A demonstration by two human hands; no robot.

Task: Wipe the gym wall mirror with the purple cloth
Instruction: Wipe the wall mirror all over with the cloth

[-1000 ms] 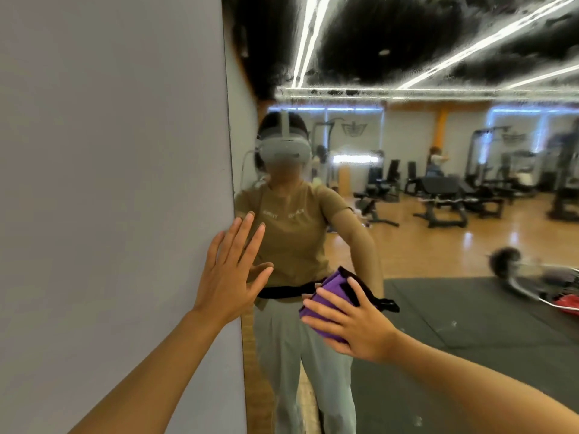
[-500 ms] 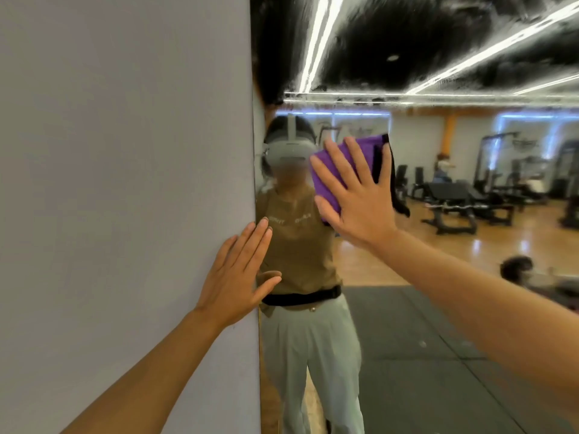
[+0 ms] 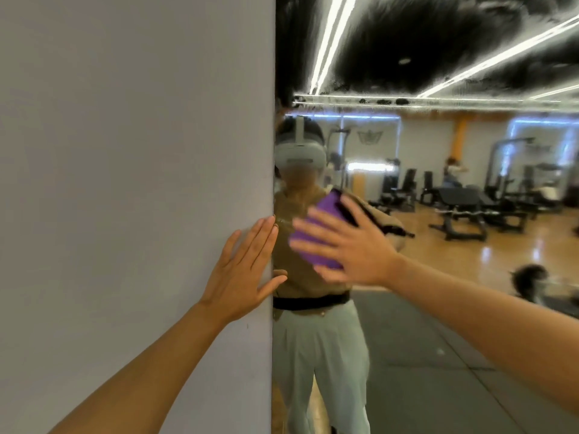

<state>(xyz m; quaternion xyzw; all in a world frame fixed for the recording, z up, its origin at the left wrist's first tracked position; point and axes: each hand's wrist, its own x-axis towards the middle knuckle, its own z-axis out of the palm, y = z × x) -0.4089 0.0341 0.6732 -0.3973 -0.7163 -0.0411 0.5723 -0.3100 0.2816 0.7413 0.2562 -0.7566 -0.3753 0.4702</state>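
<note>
Your left hand (image 3: 241, 277) is flat and relaxed, fingers straight against the grey wall (image 3: 134, 183) right at its edge, holding nothing. Just right of it, your right hand (image 3: 354, 249) is spread flat, pressing the purple cloth (image 3: 316, 236) onto the mirror (image 3: 438, 324). The cloth sits under your fingers, long axis tilted up to the right, so I'd guess the unwiped glass runs off rightward.

Purple cloth (image 3: 316, 233): folded pad, black trim on its upper right edge, pressed flat against the glass, blurred, near the mirror's left edge at chest height of the reflection. Wall mirror (image 3: 438, 339): large, upright, left edge meeting a grey wall; reflects gym floor, benches, ceiling lights
</note>
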